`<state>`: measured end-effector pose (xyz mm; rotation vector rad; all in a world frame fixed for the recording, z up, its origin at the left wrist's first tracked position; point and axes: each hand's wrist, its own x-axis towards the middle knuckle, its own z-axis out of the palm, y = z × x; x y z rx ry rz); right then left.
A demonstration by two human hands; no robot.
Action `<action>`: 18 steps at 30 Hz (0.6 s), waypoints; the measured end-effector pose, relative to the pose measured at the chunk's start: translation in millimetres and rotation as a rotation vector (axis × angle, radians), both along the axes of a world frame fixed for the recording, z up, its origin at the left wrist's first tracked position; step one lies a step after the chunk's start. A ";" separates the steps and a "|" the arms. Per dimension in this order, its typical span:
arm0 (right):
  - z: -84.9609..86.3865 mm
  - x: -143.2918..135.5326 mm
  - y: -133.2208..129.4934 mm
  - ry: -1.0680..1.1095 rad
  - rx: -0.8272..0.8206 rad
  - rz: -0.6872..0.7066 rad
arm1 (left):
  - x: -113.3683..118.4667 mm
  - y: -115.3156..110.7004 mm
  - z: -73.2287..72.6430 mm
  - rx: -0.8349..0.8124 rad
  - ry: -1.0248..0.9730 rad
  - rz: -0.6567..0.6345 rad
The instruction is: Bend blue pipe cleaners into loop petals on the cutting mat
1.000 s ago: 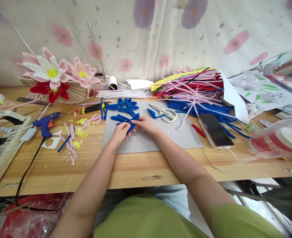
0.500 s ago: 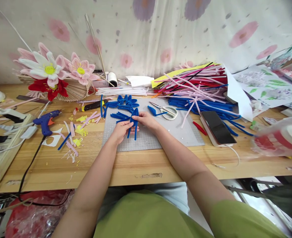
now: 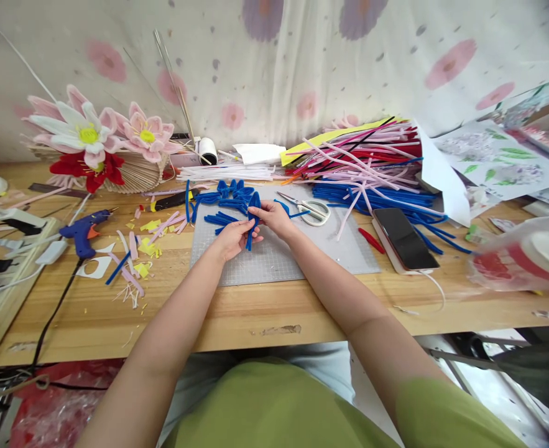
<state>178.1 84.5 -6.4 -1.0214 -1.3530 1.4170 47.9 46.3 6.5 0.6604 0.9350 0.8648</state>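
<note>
Between my two hands, over the grey cutting mat, is a blue pipe-cleaner petal with its loose ends pointing down. My left hand is closed on its lower part. My right hand pinches it at the middle, thumb across the front. The fingers hide part of the petal. Just behind and to the left lie cut blue pipe cleaners and several finished blue loops. Right of my right hand, another blue petal rests on the mat beside the scissors.
A blue glue gun lies on the left, near a power strip and yellow and pink scraps. Pipe-cleaner flowers stand at the back left. Bundled pipe cleaners, a phone and a bagged cup occupy the right.
The petal has turned in my hands: its two separate hanging ends now appear close together. My fingers have shifted slightly on it. The whole view has moved a little.
</note>
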 end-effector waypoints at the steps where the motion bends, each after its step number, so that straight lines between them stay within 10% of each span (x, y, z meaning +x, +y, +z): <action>1: 0.2 0.0 1.7 0.010 -0.011 0.001 | 0.5 2.0 0.3 0.011 0.010 0.008; 10: -5.3 -10.7 12.6 -0.051 -0.109 0.106 | 3.1 12.9 -20.4 0.307 0.365 0.256; 18: -14.3 -14.0 13.5 -0.045 -0.013 0.032 | -1.9 8.6 -29.6 0.352 0.275 0.224</action>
